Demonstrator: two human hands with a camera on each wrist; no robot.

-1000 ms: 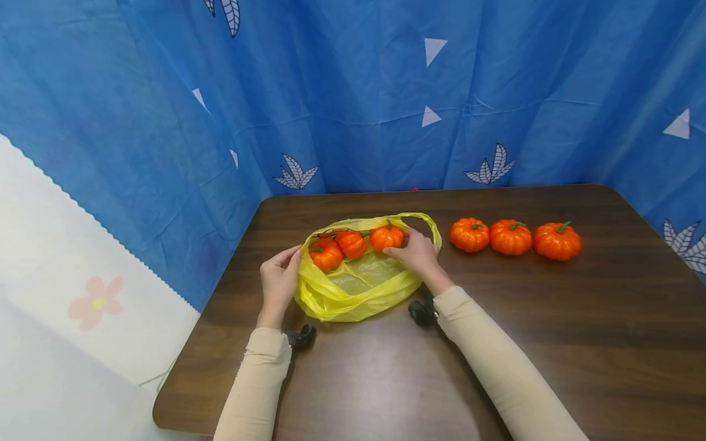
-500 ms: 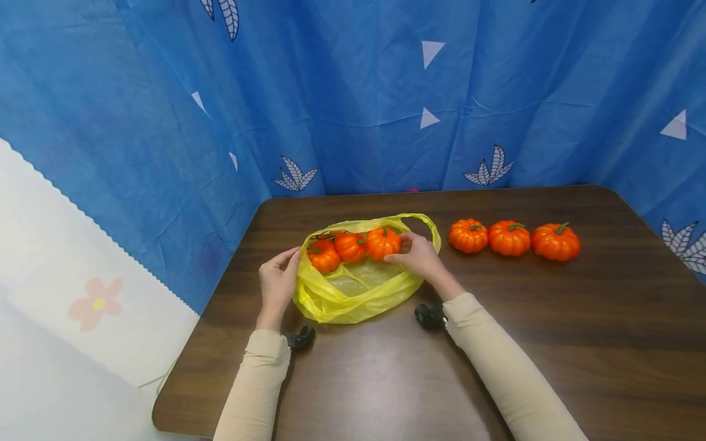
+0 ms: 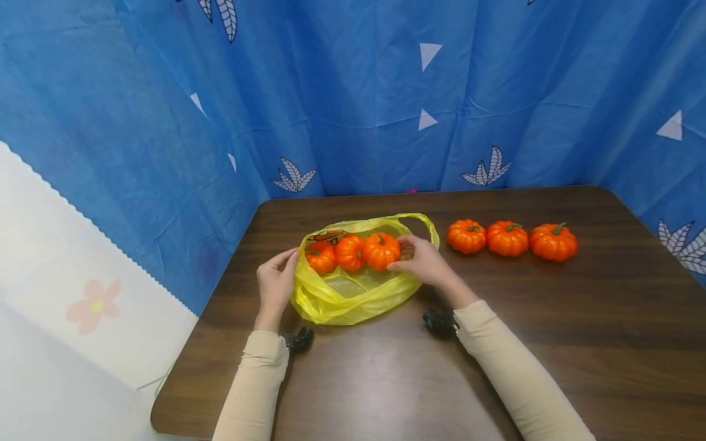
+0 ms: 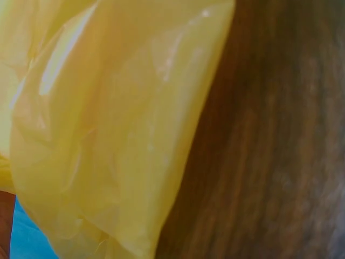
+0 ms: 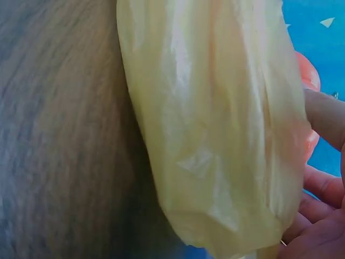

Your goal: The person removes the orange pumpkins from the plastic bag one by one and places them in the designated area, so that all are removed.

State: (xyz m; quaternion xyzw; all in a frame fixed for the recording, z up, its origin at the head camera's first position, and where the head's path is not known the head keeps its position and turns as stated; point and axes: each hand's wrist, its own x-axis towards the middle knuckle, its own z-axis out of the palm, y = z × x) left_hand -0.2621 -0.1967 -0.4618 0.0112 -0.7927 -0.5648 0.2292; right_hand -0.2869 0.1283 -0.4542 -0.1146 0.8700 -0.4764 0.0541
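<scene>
A yellow plastic bag [image 3: 353, 306] lies with its mouth open upward; three small orange pumpkins sit in a row inside: left [image 3: 321, 258], middle [image 3: 350, 253], right [image 3: 382, 251]. The left hand [image 3: 276, 282] pinches the bag's left rim between thumb and fingers. Thumb and fingers of the right hand [image 3: 423, 263] hold the rightmost pumpkin in the bag by its right side. In the left wrist view the bag [image 4: 124, 129] hides the left hand. In the right wrist view the right hand [image 5: 323, 199] shows at the right edge, partly behind the bag [image 5: 215, 129].
Three more orange pumpkins [image 3: 466, 236] [image 3: 507, 238] [image 3: 553, 241] stand in a row on the brown table [image 3: 551, 331], right of the bag. A dark wire-like piece [image 3: 329, 236] shows at the bag's back left. A blue curtain [image 3: 358, 92] hangs behind the table.
The right hand has drawn the rightmost bagged pumpkin slightly left and toward the front, against the middle one. Its forearm has swung a little to the right. The left hand keeps its grip on the rim.
</scene>
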